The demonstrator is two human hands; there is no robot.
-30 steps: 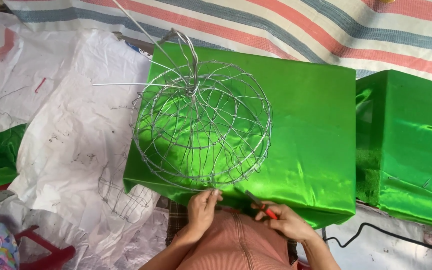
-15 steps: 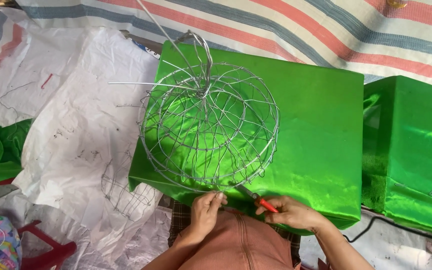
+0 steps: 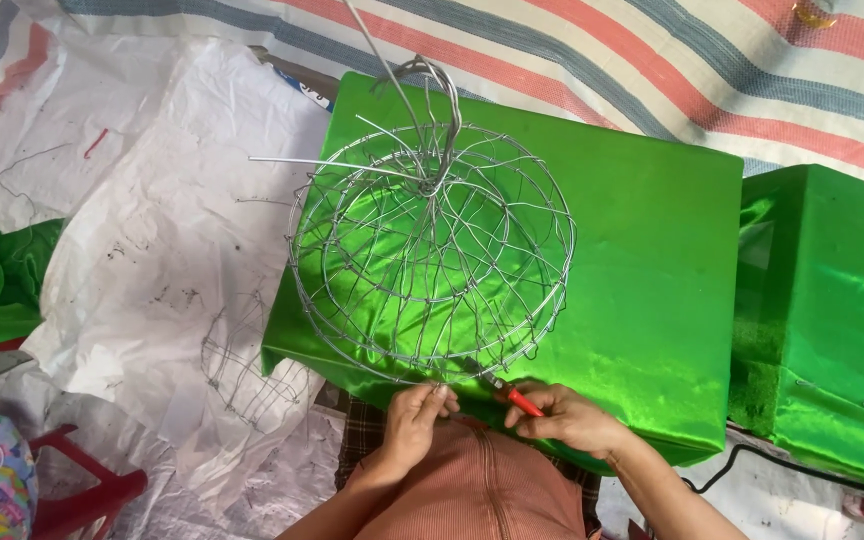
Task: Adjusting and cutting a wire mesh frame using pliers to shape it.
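Both hands as before | left hand point(image 3: 414, 420) pinching wire frame point(image 3: 432, 255) | right hand point(image 3: 567, 420) gripping red-handled pliers point(image 3: 512, 397)

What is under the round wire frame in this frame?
The wire frame rests on a box wrapped in shiny green fabric, visible through the open mesh. The left hand pinches its near rim; the right hand holds a red-handled tool there. The fabric hides the box itself.
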